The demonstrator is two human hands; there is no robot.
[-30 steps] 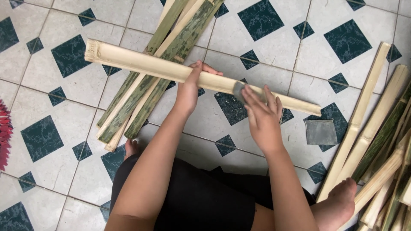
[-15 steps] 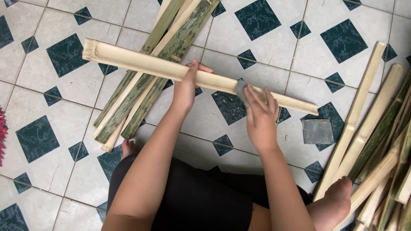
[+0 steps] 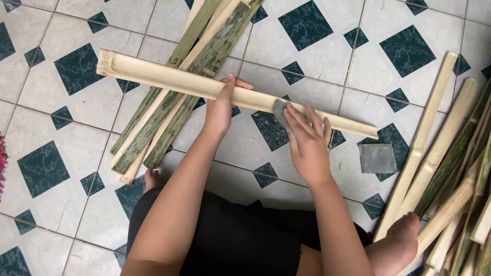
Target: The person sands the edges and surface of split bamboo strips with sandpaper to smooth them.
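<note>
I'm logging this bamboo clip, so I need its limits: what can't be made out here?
Head view only:
- Grey pad: mostly under the right hand; shape unclear.
- Slat: underside faces the floor.
- Left hand: palm hidden against the slat.
- Right-side slats: cut by the frame edge.
- Red thing: a sliver at the left edge.

Left grip (image 3: 221,108) curled, right grip (image 3: 307,137) flat

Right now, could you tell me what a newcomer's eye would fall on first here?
The long pale bamboo slat across the middle, steadied by the left hand while the right hand presses a grey sanding sheet onto it. Beneath lies a bundle of green bamboo strips, with more bamboo strips piled at right.
</note>
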